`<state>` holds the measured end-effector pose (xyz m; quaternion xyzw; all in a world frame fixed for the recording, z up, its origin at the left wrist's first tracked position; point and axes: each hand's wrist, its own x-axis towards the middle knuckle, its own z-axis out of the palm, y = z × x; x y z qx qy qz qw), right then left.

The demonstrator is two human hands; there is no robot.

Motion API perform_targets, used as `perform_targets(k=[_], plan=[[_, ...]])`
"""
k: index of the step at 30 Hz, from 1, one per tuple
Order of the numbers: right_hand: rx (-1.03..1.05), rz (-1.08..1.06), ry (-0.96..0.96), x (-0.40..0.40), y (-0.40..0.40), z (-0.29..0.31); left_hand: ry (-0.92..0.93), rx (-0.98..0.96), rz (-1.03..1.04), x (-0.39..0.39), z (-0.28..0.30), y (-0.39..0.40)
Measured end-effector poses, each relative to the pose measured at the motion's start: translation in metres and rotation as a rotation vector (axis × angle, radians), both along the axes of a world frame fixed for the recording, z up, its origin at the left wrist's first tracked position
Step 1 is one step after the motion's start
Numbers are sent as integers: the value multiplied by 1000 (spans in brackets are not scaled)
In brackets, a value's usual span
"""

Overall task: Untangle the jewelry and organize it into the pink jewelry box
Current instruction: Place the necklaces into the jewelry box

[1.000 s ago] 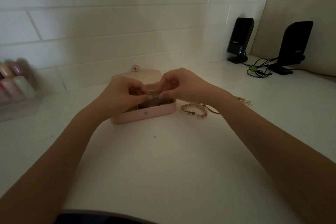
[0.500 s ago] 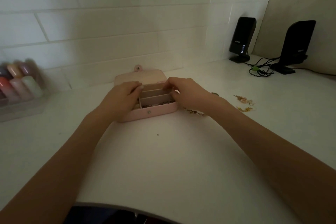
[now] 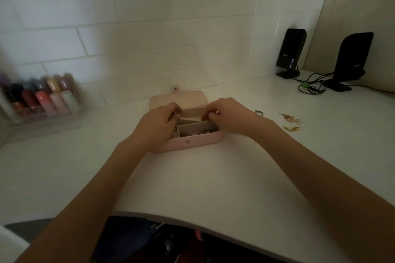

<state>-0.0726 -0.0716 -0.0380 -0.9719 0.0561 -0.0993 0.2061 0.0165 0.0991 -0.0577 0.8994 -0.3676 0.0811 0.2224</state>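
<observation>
The pink jewelry box [image 3: 193,145] lies open on the white desk, its lid [image 3: 188,97] folded back toward the wall. Dark and pink beaded jewelry [image 3: 197,133] fills the front compartment. My left hand [image 3: 159,125] covers the box's left end with its fingers curled in at the back compartments. My right hand [image 3: 227,116] is over the right end, fingertips curled down at the dividers. Whatever the fingertips pinch is hidden. A ring [image 3: 258,112] and gold earrings [image 3: 291,122] lie on the desk to the right.
A clear organizer with blurred nail polish bottles [image 3: 40,100] stands at the left by the tiled wall. Two black speakers [image 3: 290,52] [image 3: 350,60] with tangled cables [image 3: 310,87] stand at the back right. The desk's curved front edge [image 3: 192,220] is close to me.
Both hands came down from just above the box onto its two ends. The pink bead bracelet that lay right of the box is no longer in sight. The camera has tilted.
</observation>
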Motion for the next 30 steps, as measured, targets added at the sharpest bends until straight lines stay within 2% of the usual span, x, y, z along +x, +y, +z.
perform_targets(k=[4, 10, 14, 19, 22, 30], plan=[[-80, 38, 66, -8, 4, 1, -23, 25, -64, -19, -1, 17], [-44, 131, 131, -26, 11, 10, -59, 22, -84, -40, -3, 33], [-73, 114, 95, -28, 14, 7, -62, 15, -51, -41, 2, 33], [-42, 105, -13, -31, 12, 2, -17, -134, -3, -36, -2, 28], [-113, 108, -63, -31, 13, 0, 28, -188, -21, -37, -5, 29], [-102, 82, -48, -25, 13, -3, 82, -204, -60, -36, -3, 29]])
